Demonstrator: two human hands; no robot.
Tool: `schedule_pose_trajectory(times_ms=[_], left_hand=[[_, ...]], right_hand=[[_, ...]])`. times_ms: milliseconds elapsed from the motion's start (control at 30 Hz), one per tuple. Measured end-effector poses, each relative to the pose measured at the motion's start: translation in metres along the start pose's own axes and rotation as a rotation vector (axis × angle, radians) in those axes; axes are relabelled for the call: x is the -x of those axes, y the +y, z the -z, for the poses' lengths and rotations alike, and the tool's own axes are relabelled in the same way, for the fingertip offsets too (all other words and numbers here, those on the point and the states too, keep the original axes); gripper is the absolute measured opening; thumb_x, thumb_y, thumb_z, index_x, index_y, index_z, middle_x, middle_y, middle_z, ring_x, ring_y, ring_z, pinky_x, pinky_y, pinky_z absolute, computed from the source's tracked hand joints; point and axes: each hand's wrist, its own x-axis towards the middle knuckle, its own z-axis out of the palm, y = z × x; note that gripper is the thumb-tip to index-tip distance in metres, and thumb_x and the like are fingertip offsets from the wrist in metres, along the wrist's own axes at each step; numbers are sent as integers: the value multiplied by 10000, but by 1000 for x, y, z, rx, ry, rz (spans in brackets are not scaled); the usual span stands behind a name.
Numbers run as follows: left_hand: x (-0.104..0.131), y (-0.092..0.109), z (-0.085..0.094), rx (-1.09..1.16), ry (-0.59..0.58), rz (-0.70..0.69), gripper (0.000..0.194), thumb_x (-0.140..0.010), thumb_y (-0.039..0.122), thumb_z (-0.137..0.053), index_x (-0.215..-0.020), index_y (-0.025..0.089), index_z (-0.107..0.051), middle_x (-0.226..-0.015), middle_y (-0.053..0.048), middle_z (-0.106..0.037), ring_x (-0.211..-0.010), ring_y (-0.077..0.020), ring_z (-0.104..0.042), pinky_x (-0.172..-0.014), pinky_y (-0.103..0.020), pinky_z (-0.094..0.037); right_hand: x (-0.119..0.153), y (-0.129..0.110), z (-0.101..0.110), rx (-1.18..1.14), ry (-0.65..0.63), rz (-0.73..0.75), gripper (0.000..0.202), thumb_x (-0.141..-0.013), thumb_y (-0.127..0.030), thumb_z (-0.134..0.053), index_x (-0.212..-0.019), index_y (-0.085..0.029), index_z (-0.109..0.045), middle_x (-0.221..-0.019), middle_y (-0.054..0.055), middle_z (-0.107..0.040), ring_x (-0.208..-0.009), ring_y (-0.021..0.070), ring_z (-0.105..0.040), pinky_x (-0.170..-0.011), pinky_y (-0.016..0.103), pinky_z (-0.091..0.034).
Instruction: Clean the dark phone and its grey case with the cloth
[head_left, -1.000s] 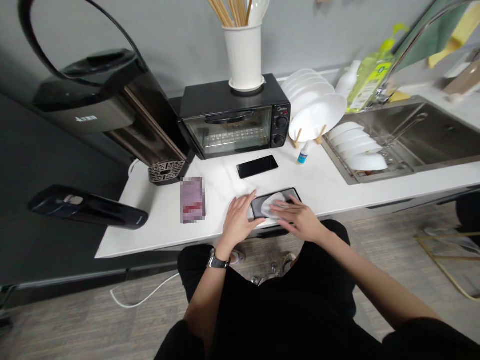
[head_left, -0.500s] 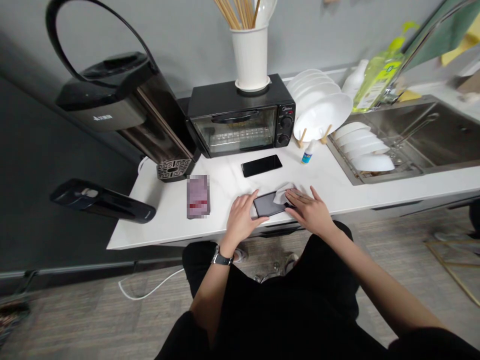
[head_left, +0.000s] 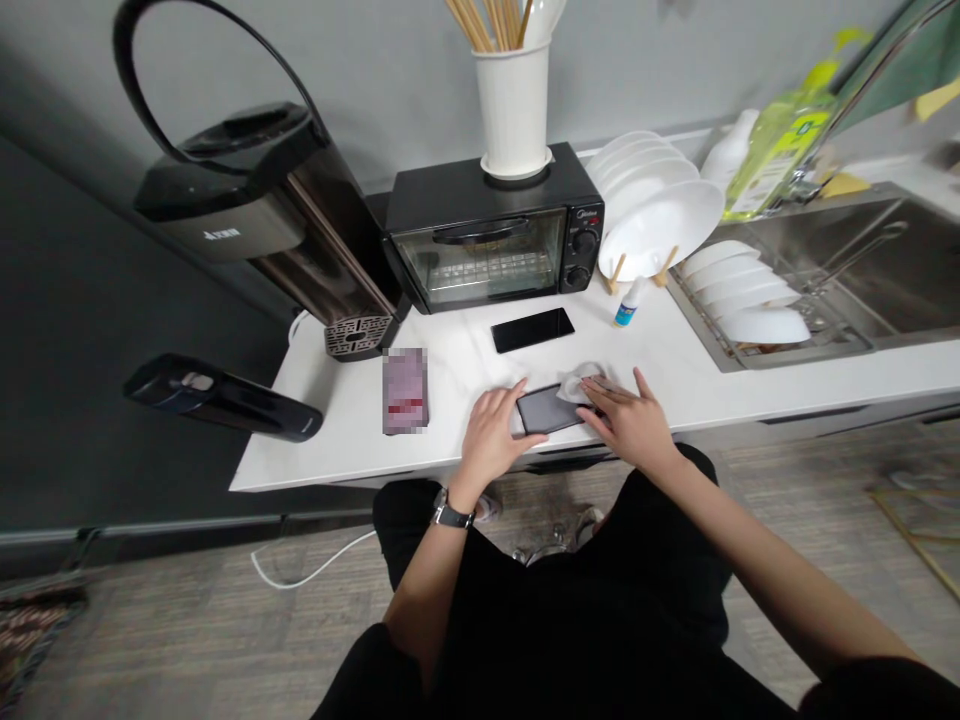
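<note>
My left hand spread, bracing the nearer phone; my right hand spread, fingertips on the tissue — I'd make wipes light, overlapping, edge to edge.

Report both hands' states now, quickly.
Left hand: open, thumb and fingers spread around the left end of the nearer phone.
Right hand: open, fingers on the white wipe at the phone's right end.

A black top with short sleeves is worn with black trousers. A watch with a dark strap and a silvery metal part is fastened around the left wrist.
</note>
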Motion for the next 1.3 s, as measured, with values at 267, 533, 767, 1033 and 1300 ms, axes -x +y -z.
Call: schedule_pose_trajectory(times_ms=[267,533,767,1033,1300], left_hand=[[0,-6,2,4,-16,-37,875,-882,363,-815,-1616,253,-352,-1316,-106,-603,-1238,-310,-552,-1093,-462,-478],[-3,1,-1,-29,-4,-39,931,-857,513,-824,-1619,275,-345,-1335,-106,-607,-1265,-330,-549,-1131,-506,-442],[0,-3,0,-19,11,-21,908,-877,510,-803,-1617,266,-337,-1330,-108,-598,-1254,-320,-556,-1096,-474,-476],[-5,-1,-2,-35,0,-43,896,-882,458,-806,-1618,258,-336,-1331,-108,-605,-1242,-322,-548,-1127,-489,-442],[-3,0,-1,-60,6,-17,931,-864,550,-801,-1618,267,-333,-1312,-109,-596,-1250,-333,-549,-1124,-501,-448]], right_hand=[[-14,-50,-18,-220,-119,180,402,-1068,-464,-533,-1382,-258,-676,-1394,73,-714,-1356,277,-636,-1287,601,-235],[0,-18,-2,-50,-38,60,450,-1065,-494,-526,-1360,-197,-691,-1388,133,-708,-1307,322,-669,-1271,628,-237],[-18,-19,-7,-83,-130,146,452,-1084,-455,-485,-1478,-264,-599,-1459,84,-664,-1394,298,-601,-1273,646,-219],[4,-40,-8,-107,-69,41,460,-1054,-481,-532,-1411,-219,-658,-1439,122,-676,-1397,330,-595,-1271,651,-235],[-13,-16,-11,-47,52,-137,431,-1080,-462,-486,-1392,-229,-670,-1361,128,-724,-1233,342,-712,-1261,730,-154]])
